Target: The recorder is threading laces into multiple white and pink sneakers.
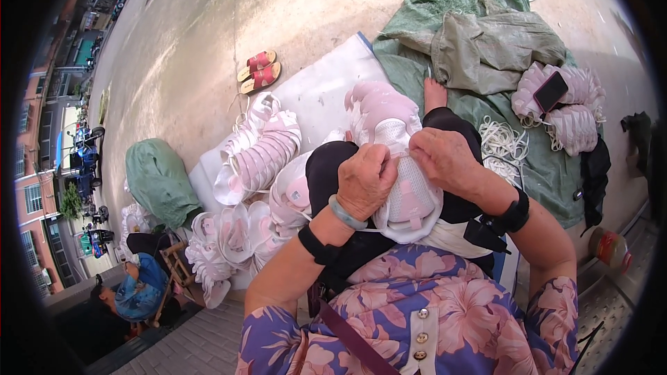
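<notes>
Single head view, worn on the person, wide fisheye. Looks steeply down over the wearer's own floral blouse (451, 292), which sits closest, filling the lower middle. Left hand (368, 177) and right hand (448, 156) near, around frame centre. Pale ground (187, 55) runs away toward the top edge; red sandals (260, 73), upper left of centre, lie farther off. Buildings (31, 194) most distant, tipped sideways along the left rim. Dark curved border closes the corners.

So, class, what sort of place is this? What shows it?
Likely an outdoor work spot in a yard or street: pale paved ground, parked vehicles before a building, and stacked pink-and-white shoe uppers on a spread sheet.
</notes>
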The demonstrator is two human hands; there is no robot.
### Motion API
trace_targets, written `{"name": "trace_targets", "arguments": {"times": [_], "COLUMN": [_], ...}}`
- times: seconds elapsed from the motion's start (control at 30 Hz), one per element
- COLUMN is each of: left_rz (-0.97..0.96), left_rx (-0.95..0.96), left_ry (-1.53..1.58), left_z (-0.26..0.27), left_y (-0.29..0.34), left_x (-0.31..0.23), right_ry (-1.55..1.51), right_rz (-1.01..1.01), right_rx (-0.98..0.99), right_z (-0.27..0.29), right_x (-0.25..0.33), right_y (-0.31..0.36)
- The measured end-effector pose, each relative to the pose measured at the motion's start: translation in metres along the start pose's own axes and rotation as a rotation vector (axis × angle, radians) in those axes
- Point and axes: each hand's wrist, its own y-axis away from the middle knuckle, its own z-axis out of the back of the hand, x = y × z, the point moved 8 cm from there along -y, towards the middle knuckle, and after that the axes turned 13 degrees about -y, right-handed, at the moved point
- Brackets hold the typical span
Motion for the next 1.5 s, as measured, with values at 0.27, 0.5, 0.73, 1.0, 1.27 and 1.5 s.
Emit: {"name": "trace_targets", "arguments": {"times": [0.27, 0.5, 0.73, 1.0, 1.27, 1.5], "left_rz": [-0.001, 0.004, 0.184, 0.251, 0.210, 0.260], "left_rx": [0.007, 0.002, 0.099, 0.146, 0.071, 0.143], "left_ry": [0.021, 0.032, 0.251, 0.309, 0.314, 0.280], "left_z": [-0.002, -0.003, 0.002, -0.003, -0.001, -0.006], "left_y": [0.002, 0.005, 0.009, 0.017, 0.021, 0.020], "left_x": [0.002, 0.005, 0.013, 0.020, 0.018, 0.020], "right_ry": [-0.015, -0.042, -0.126, -0.213, -0.243, -0.127], "right_rz": [-0.034, 0.001, -0.055, -0.128, -0.214, -0.211], "right_rx": [0.015, -0.023, -0.058, -0.087, -0.078, -0.070], "right_z": [0.000, -0.007, -0.003, -0.015, -0.008, -0.007], "right_x": [-0.002, 0.000, 0.001, -0.008, -0.003, -0.004], "right_y": [-0.001, -0.002, 0.006, 0.007, 0.013, 0.014]}}
